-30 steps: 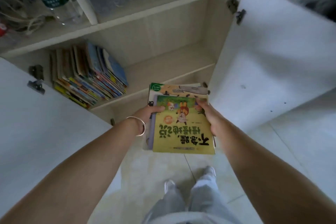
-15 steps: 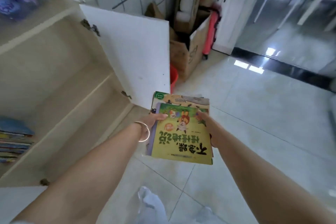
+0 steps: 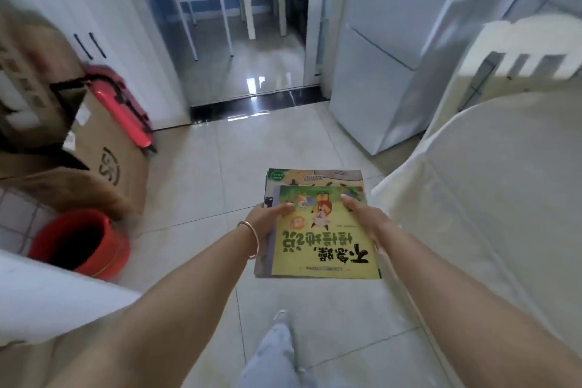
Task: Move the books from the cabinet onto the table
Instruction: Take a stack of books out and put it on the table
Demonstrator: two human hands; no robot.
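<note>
A small stack of picture books (image 3: 321, 242), the top one yellow-green with a cartoon fox, hangs over the tiled floor in front of me. My left hand (image 3: 267, 220), with a bangle on the wrist, grips the stack's left edge. My right hand (image 3: 365, 217) grips its right edge. The table (image 3: 504, 198), round and covered with a pale cloth, stands close on the right of the books. Only a white edge of the cabinet door (image 3: 47, 290) shows at the lower left.
A red bucket (image 3: 82, 242) sits on the floor at the left, with cardboard boxes (image 3: 94, 154) and a red folded thing (image 3: 122, 107) behind it. A white fridge (image 3: 390, 50) stands ahead on the right, a white chair (image 3: 519, 53) beyond the table. A doorway opens ahead.
My view has swung right, away from the cabinet and its shelf of books, toward the doorway and the table. Both hands keep the same hold on the stack.
</note>
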